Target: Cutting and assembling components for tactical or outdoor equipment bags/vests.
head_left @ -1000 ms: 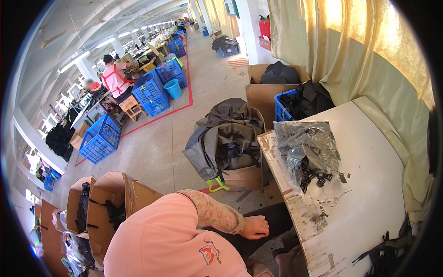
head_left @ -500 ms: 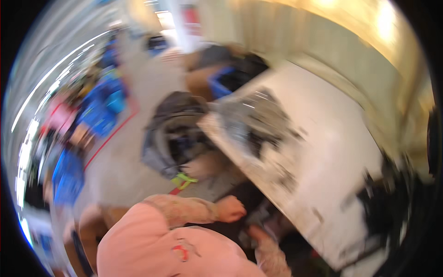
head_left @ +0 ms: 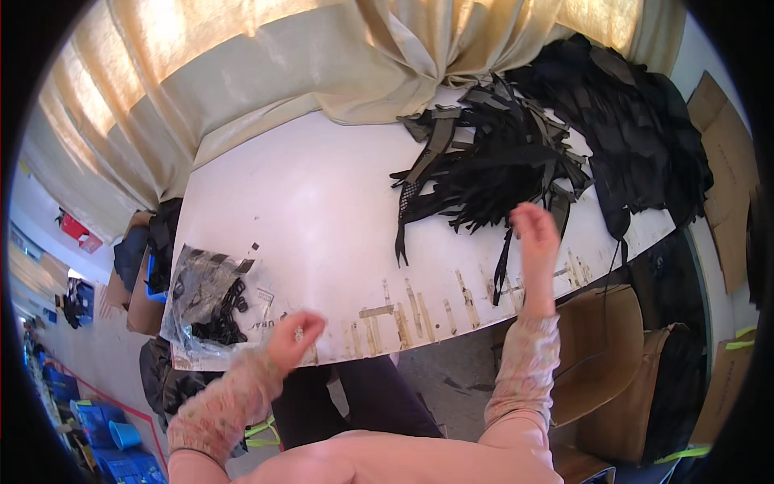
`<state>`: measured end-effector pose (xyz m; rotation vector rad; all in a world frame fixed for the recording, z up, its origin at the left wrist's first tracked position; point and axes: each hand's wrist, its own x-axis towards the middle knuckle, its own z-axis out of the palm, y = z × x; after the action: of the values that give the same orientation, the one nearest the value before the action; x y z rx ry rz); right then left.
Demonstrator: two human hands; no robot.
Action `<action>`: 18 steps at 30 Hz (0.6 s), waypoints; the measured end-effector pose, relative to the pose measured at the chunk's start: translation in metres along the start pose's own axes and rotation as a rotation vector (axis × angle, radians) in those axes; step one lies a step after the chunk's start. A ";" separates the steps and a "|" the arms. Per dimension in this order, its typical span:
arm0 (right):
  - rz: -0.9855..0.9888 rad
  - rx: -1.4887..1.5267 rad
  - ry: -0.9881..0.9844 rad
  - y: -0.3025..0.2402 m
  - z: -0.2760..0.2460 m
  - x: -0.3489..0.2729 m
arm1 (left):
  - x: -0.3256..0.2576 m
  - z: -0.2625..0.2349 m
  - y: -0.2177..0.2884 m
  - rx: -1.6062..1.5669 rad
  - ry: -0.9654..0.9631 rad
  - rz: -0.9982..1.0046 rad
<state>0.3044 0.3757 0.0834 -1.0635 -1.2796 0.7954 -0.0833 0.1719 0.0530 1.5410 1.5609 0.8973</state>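
Note:
My left hand (head_left: 295,339) is over the table's near edge, right of a clear plastic bag (head_left: 197,294) with small black parts in and beside it. Its fingers are curled together; whatever may be between them is too small to name. Farther right, my right hand (head_left: 537,230) reaches over the white table (head_left: 298,210) to the near side of a tangled pile of black fabric straps (head_left: 492,173). Its fingers are loosely bent and somewhat apart, and I see nothing held in them. Some straps have grey-brown sections, and a few ends trail toward the near edge.
A larger heap of black fabric pieces (head_left: 629,121) covers the table's far right corner. Beige curtains (head_left: 266,64) hang along the back. Cardboard boxes (head_left: 601,355) stand below right, and blue bins (head_left: 101,423) line the floor at far left. Brown tape strips mark the front edge.
My view has swung from the aisle and table side to facing the table. Both hands, earlier low beside the table's edge, are now up and apart, the right one at the straps.

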 end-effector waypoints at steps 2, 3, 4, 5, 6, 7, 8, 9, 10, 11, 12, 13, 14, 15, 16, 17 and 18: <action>-0.053 -0.156 0.265 0.040 -0.038 0.035 | 0.071 -0.005 0.006 -0.104 0.046 -0.031; -0.046 -0.158 0.266 0.060 -0.056 0.046 | 0.108 -0.006 0.013 -0.108 0.047 -0.016; 0.018 -0.245 0.333 0.079 -0.069 0.059 | 0.147 -0.006 0.009 -0.235 0.012 0.025; 0.084 -0.350 0.405 0.093 -0.081 0.069 | 0.187 0.000 0.018 -0.256 -0.050 -0.014; 0.086 -0.345 0.397 0.101 -0.080 0.077 | 0.227 0.005 0.018 -0.180 -0.044 0.019; 0.205 -0.312 0.359 0.108 -0.078 0.086 | 0.263 0.013 0.019 -0.104 -0.039 0.053; 0.325 -0.295 0.333 0.115 -0.086 0.093 | 0.295 0.029 0.036 0.013 -0.066 -0.033; 0.331 -0.309 0.341 0.121 -0.091 0.100 | 0.323 0.048 0.057 0.132 -0.098 -0.117; 0.329 -0.195 0.312 0.125 -0.095 0.108 | 0.348 0.070 0.074 0.151 -0.151 -0.142; 0.324 -0.070 0.278 0.129 -0.092 0.119 | 0.371 0.086 0.087 0.179 -0.197 -0.168; 0.324 -0.059 0.272 0.131 -0.076 0.131 | 0.394 0.095 0.087 0.166 -0.169 -0.142; 0.277 -0.022 0.216 0.133 -0.058 0.143 | 0.412 0.107 0.084 0.150 -0.148 -0.114; 0.234 0.003 0.170 0.138 -0.048 0.151 | 0.422 0.126 0.088 0.147 -0.160 -0.113; 0.214 -0.048 0.139 0.143 -0.037 0.157 | 0.431 0.143 0.093 0.153 -0.200 -0.102; 0.199 -0.106 0.111 0.153 -0.031 0.161 | 0.437 0.162 0.096 0.154 -0.248 -0.092; 0.162 -0.303 0.141 0.160 -0.021 0.164 | 0.440 0.178 0.094 0.250 -0.274 -0.048; 0.193 -0.441 0.192 0.164 -0.013 0.160 | 0.440 0.192 0.091 0.347 -0.297 -0.003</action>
<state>0.3568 0.5769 -0.0136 -1.5967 -1.2272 0.5450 0.1329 0.6093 0.0268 1.8168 1.5522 0.3815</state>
